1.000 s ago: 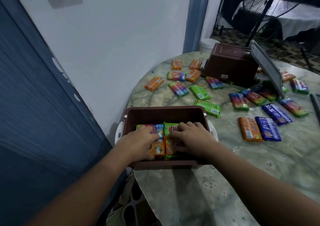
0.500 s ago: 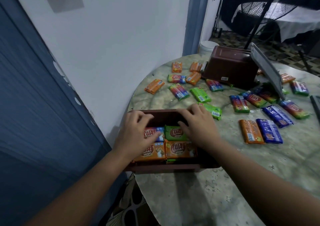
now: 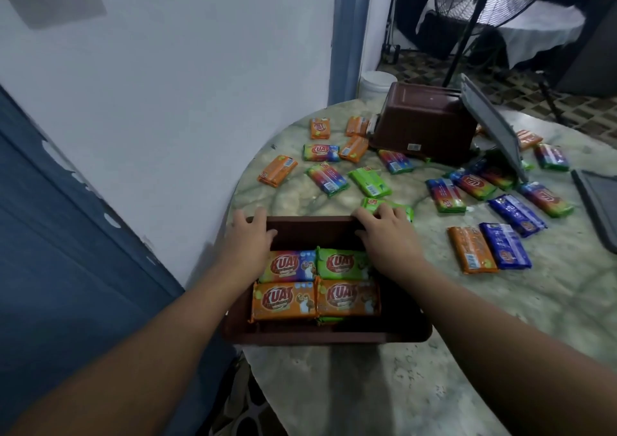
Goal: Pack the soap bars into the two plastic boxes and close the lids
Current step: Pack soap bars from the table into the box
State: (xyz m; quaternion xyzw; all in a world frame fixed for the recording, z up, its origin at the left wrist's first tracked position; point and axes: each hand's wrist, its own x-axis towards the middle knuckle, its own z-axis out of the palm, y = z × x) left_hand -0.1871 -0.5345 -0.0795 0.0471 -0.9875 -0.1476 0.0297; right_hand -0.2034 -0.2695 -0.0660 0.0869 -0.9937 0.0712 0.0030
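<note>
A brown plastic box [image 3: 327,337] stands open at the table's near edge, with several wrapped soap bars [image 3: 315,282] lying flat inside. My left hand [image 3: 248,240] grips the box's far left corner, fingers over the rim and thumb inside. My right hand [image 3: 389,238] grips the far right corner the same way. A second brown box [image 3: 422,121] lies tipped on its side at the back, its grey lid [image 3: 490,128] hanging open. Many loose soap bars [image 3: 327,178] in orange, green, blue and rainbow wrappers are scattered over the marble table [image 3: 384,385].
A white wall and blue door run along the left, close to the table edge. Another grey lid [image 3: 599,208] lies at the right edge. A standing fan [image 3: 500,5] and white bucket [image 3: 375,85] stand on the floor behind the table.
Both hands came out from pressing the bars inside the box and moved to its far rim, which they now grip. The box has slid a little toward me.
</note>
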